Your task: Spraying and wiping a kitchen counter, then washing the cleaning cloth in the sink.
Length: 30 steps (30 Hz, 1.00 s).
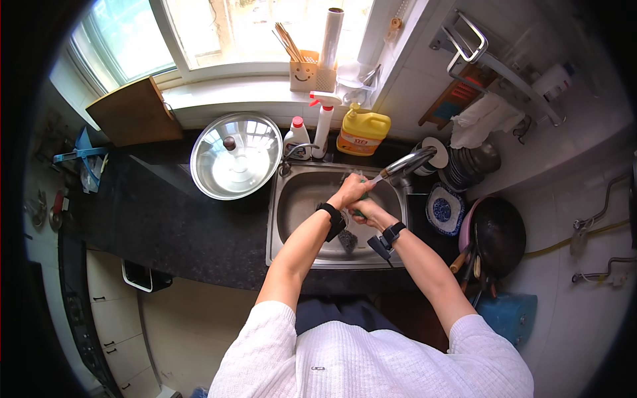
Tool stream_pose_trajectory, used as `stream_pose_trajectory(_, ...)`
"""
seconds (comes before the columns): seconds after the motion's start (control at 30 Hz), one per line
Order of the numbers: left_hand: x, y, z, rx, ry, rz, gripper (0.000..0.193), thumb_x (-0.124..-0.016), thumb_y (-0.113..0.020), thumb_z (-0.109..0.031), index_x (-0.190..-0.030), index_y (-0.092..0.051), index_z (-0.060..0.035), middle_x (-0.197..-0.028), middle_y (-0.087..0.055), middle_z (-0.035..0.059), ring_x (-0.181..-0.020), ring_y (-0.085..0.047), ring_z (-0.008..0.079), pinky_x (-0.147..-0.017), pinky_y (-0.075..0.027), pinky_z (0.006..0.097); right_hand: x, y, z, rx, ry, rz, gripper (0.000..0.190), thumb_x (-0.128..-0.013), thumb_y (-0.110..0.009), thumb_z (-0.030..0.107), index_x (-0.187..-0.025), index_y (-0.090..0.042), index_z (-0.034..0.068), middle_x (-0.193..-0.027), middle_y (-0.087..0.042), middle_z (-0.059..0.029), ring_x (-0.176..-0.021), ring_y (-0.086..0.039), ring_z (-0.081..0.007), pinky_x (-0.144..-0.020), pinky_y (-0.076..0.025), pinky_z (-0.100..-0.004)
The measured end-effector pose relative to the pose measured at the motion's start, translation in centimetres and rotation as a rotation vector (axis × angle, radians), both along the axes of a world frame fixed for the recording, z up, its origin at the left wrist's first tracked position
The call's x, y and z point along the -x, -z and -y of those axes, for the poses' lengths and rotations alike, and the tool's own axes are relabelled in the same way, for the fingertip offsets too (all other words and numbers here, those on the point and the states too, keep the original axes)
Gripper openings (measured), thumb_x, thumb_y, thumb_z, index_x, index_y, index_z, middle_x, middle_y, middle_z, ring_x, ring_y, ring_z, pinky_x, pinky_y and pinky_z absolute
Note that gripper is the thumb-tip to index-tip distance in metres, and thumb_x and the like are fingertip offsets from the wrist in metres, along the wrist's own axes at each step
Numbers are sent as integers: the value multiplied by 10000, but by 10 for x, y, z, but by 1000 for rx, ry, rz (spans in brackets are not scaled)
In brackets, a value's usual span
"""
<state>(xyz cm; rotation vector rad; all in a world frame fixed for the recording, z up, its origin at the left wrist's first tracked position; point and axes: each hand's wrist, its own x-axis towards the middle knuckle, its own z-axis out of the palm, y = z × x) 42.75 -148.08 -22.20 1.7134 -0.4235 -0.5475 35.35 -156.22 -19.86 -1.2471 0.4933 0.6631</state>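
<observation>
My left hand (354,190) is at the tap's outlet, over the stainless steel sink (301,219). Just below it and touching it is my right hand (371,211). Both hands are closed around a small green item (359,214), perhaps a scouring pad; my fingers cover most of it. Water (376,180) comes from the chrome tap (410,160) onto my left hand. On the sink's floor, nearer to me, lies a dark wire scrubber (348,241). Each wrist wears a black band.
Left of the sink sits a steel pot lid (236,174) or basin with a dark knob. Behind stand a white bottle (297,137), a spray bottle (323,127) and a yellow jug (363,132). Stacked bowls (460,169), a patterned dish (445,209) and a pan (499,236) are on the right.
</observation>
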Motion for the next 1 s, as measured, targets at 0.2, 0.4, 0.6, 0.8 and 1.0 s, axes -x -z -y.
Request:
stream_pose_trajectory(0.2, 9, 3, -7, -115, -151, 65, 302, -738, -576, -269, -708, -620, 28, -657, -603, 171, -622, -583, 278, -618, -449, 349, 3, 8, -16, 309, -28, 102, 162, -750, -553, 158, -639, -460, 84, -486, -418, -20, -307, -346, -93, -292, -204, -241)
stream_pose_trajectory(0.4, 16, 1, -1, -320, -278, 122, 278, -745, -555, -255, -723, -631, 12, -736, -594, 238, -732, -578, 388, -680, -457, 406, -6, 59, -15, 846, -165, 329, 219, -745, -560, 253, -714, -557, 36, -600, -559, -135, -531, -544, -223, -459, -382, -342)
stream_pose_trajectory(0.6, 22, -2, -1, -351, -401, 148, 308, -748, -571, -310, -712, -643, -13, -726, -594, 235, -742, -582, 384, -688, -456, 425, -10, 68, -11, 902, -125, 477, 308, -705, -598, 304, -861, -612, 39, -779, -629, -175, -843, -604, -297, -715, -454, -379)
stream_pose_trajectory(0.8, 12, 25, -20, -235, -498, 17, 378, -751, -587, -406, -672, -645, -41, -651, -613, 158, -668, -615, 296, -630, -463, 364, -14, 21, 3, 492, -298, 422, 669, -607, -736, 203, -1166, -424, 11, -1030, -547, -98, -959, -523, -180, -810, -407, -283)
stream_pose_trajectory(1.0, 5, 62, -41, -221, -676, -145, 393, -743, -602, -426, -641, -649, -49, -604, -613, 81, -591, -585, 178, -596, -448, 331, -31, 23, 38, -52, 48, 44, 588, -811, -574, 297, -1263, -332, 11, -1203, -447, -128, -1166, -366, -244, -967, -269, -362)
